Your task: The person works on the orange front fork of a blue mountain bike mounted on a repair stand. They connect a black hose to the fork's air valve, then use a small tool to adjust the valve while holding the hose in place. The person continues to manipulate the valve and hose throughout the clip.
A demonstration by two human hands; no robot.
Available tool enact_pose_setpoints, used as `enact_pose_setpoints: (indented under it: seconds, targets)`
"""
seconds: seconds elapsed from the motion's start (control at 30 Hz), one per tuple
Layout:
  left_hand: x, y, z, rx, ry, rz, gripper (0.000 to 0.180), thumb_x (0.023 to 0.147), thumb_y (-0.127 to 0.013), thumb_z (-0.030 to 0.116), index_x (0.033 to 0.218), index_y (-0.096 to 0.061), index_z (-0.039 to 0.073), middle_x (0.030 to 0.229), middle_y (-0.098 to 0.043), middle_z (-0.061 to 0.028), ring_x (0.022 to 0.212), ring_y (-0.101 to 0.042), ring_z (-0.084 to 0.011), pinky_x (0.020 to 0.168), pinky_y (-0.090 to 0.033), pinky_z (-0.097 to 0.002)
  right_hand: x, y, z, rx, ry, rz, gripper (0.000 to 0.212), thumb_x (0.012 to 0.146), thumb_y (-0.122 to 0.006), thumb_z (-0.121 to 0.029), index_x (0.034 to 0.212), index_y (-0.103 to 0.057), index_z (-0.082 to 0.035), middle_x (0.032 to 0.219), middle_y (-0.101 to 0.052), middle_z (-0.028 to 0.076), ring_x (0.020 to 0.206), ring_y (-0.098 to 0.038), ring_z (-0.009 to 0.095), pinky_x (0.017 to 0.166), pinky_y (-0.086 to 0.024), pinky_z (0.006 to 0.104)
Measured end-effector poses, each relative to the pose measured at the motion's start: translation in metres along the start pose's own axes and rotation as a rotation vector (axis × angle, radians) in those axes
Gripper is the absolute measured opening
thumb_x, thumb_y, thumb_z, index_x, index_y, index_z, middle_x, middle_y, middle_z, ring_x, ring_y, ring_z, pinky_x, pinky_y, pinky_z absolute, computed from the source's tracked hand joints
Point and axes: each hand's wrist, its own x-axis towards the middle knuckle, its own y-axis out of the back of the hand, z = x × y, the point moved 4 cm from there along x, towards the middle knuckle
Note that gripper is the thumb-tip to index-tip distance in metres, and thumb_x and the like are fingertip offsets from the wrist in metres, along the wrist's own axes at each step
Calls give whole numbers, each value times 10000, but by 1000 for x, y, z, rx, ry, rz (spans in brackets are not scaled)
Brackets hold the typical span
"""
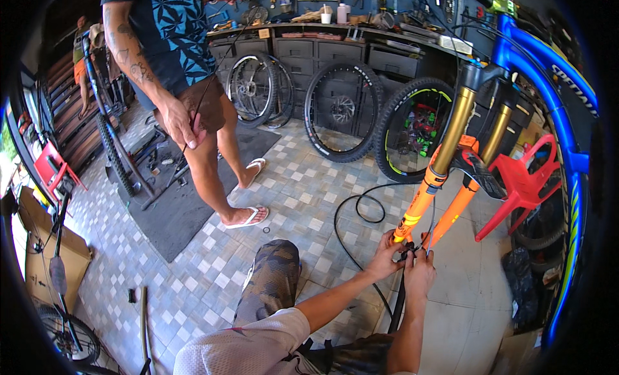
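Observation:
A bicycle fork (pixel 422 197) with gold upper tubes and orange lower legs hangs from a blue bike frame (pixel 530 60). My left hand (pixel 385 256) is closed at the lower end of the nearer orange leg, its fingers pinching a small black part (pixel 409 248). Close beside it, my right hand (pixel 420 272) is closed on the same part from below, fingers pointing up. A thin cable (pixel 432 223) comes down along the fork to my fingers. They partly hide the black part, so its exact kind does not show.
Another person (pixel 177 85) stands at the left, holding a thin dark cable. A black hose (pixel 336 223) curls over the tiled floor. Wheels (pixel 343 110) lean against the drawers below the workbench (pixel 309 28). A red plastic chair (pixel 525 181) stands behind the fork.

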Motion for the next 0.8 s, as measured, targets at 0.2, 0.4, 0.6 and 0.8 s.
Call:
enact_pose_setpoints:
  seconds: [0.2,0.4,0.6,0.8]
  targets:
    - [-2,-2,-2,-18,-12,-8,416,722,-890,55,1082,-683,67,1530,-343,-248,1438,-381,-437,1192,-357,-472,-2,-4,1,-29,-35,-14,293,1009,-635,-344,928,-639,-63,1025,-657,164,753,-705,410,637,-558,529]
    - [-1,-12,-16,-143,137,-30,433,709,-878,18,1091,-681,67,1521,-349,-254,1461,-356,-430,1202,-326,-460,1,2,8,-4,40,-95,235,960,-685,-315,961,-659,-82,1010,-662,158,775,-708,405,653,-559,523]
    - [-3,-7,-7,24,3,3,400,720,-910,81,1047,-680,62,1463,-420,-240,1456,-351,-441,1203,-340,-476,0,3,12,32,-21,-11,240,934,-713,-308,1046,-645,-107,989,-648,141,740,-709,391,626,-567,512]
    - [-1,-3,2,37,17,20,371,737,-898,89,1039,-684,69,1473,-401,-241,1446,-360,-444,1192,-354,-477,0,-9,10,3,-7,-47,227,967,-674,-300,1024,-635,-84,984,-643,149,712,-708,389,621,-568,514]
